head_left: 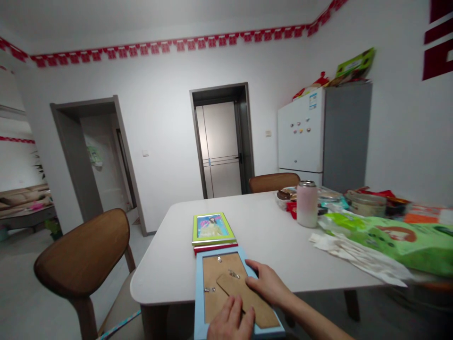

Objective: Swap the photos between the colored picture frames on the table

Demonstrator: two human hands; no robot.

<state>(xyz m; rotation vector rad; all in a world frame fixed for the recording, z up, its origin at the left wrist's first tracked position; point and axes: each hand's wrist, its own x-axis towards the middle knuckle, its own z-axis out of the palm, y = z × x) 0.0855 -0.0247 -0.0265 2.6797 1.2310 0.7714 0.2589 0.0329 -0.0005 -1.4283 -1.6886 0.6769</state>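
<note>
A light-blue picture frame (199, 293) lies face down at the table's near edge, its lower part sticking out past it. Its brown backing board (212, 267) shows small metal clips and a fold-out stand (260, 311), which looks flat against the board. My left hand (231, 321) rests on the stand and backing, fingers stretched out and thumb apart. My right hand (267, 283) grips the frame's right side, with finger and thumb at the border; its other fingers are hidden. Just beyond, a green picture frame (194, 231) with a picture of a figure lies face up on a red frame (215, 248).
On the white table (155, 264), a pink tumbler (307, 203) stands at the right. Near it are white gloves (357, 255), a green packet (399, 236) and a round tub (366, 204). A brown chair (85, 250) is at the left, another chair (274, 182) behind.
</note>
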